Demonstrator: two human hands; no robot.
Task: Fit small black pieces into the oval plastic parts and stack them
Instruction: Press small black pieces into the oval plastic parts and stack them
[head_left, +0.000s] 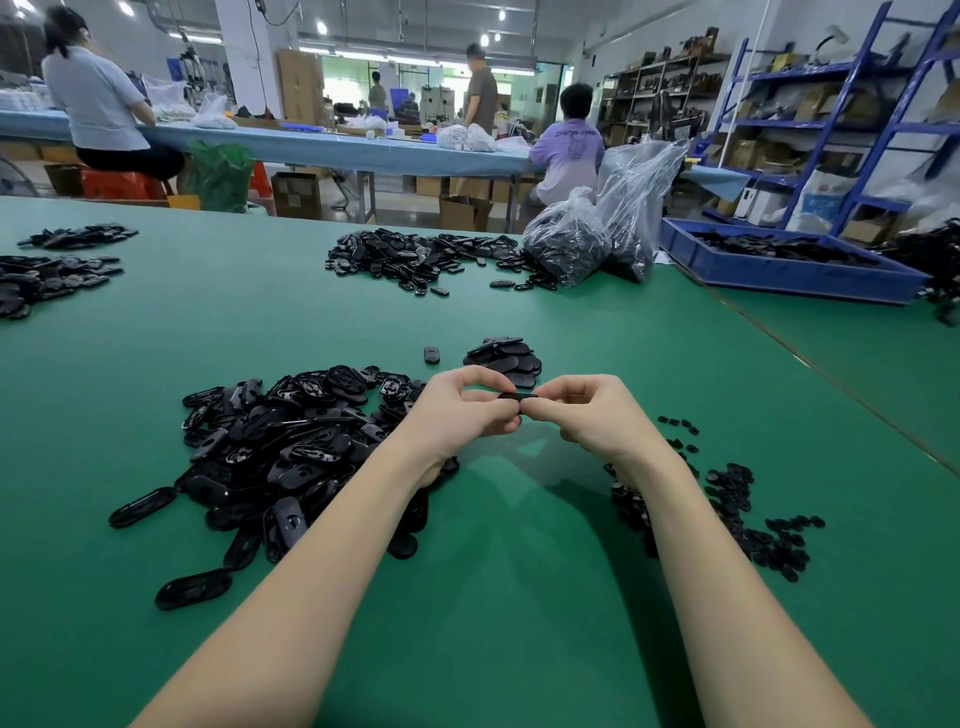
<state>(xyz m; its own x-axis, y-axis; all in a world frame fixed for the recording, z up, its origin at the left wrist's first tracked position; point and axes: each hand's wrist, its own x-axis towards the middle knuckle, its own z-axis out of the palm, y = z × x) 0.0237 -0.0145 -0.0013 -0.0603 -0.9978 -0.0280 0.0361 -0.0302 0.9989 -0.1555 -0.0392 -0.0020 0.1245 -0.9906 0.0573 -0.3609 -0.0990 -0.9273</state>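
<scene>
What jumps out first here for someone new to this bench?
Both hands, left hand and right hand, meet mid-frame, pinching one oval part between them above the green table. A big loose heap of oval parts lies to their left, small black pieces scatter to the right, and a neat stack sits just beyond.

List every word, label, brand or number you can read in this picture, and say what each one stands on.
"CHINA ..." in dark letters across the back of the lilac shirt of the seated person at the far bench; the second word is too blurred to read.
Cardboard boxes by the pillar and on the blue shelving: any print is too small to read.
Black oval part pinched between left hand and right hand: no text visible.
</scene>
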